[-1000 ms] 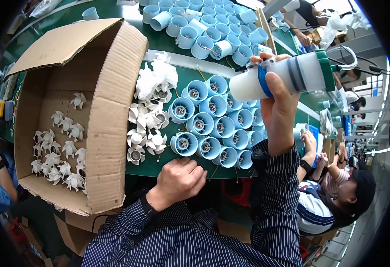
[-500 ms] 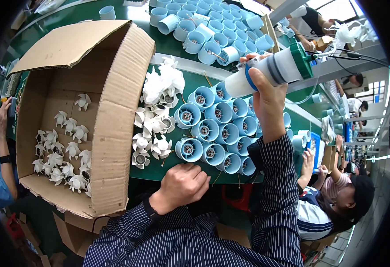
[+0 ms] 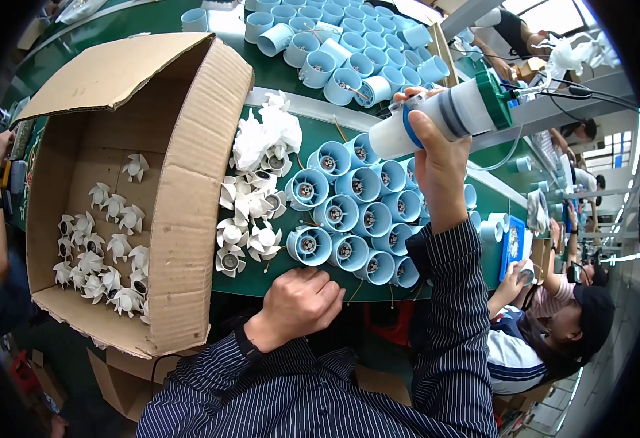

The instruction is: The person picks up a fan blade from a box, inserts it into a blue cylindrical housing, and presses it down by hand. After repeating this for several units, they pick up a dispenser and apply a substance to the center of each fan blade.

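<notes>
My right hand (image 3: 440,164) is wrapped round a large translucent dispensing cartridge (image 3: 433,117) with a dark plunger band, a green cap and a thin hose. I hold it tilted above light blue cylindrical housings (image 3: 359,184), which stand open end up in rows on the green table, metal motor parts visible inside. My left hand (image 3: 302,301) is closed at the table's front edge, just below the nearest housing (image 3: 310,246); whatever its curled fingers may hold is hidden. White fan impellers (image 3: 250,212) lie in a pile left of the housings, beside a crumpled white plastic bag (image 3: 267,135).
A large open cardboard box (image 3: 189,197) with more impellers stands on the left. Many blue housings (image 3: 349,55) fill the far table beyond a pale rail. A metal beam (image 3: 561,102) crosses at right. Co-workers sit on both sides; one at right has a blue tray (image 3: 511,248).
Both my hands and the cartridge stay in place. At left a co-worker's arm has moved farther forward; at right a co-worker's hand has shifted and holds a blue part.
</notes>
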Available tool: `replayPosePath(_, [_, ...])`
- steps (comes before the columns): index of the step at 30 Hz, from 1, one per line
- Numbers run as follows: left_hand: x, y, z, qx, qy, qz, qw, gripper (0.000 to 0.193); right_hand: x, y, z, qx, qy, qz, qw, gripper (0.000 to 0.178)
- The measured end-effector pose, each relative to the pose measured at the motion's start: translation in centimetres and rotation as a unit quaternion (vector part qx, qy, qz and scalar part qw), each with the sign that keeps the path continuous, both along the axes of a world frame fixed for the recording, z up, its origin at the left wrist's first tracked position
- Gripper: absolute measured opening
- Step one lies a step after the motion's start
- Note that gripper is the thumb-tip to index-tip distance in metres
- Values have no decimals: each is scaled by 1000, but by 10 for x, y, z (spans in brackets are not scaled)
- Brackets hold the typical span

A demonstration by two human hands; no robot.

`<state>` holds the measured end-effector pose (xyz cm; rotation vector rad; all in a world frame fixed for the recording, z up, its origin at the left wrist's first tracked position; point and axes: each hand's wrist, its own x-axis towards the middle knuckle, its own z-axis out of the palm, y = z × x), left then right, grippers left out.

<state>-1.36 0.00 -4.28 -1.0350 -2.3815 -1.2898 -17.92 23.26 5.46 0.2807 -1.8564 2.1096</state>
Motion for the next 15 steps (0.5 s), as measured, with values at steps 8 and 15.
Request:
replayPosePath(8, [1, -1, 0, -7, -4, -2, 1000, 26, 9, -4, 17, -3, 17, 6, 1000, 42])
replayPosePath(15, [2, -3, 0, -23, -9, -6, 1000, 25, 13, -35, 20, -20, -12, 71, 997, 46])
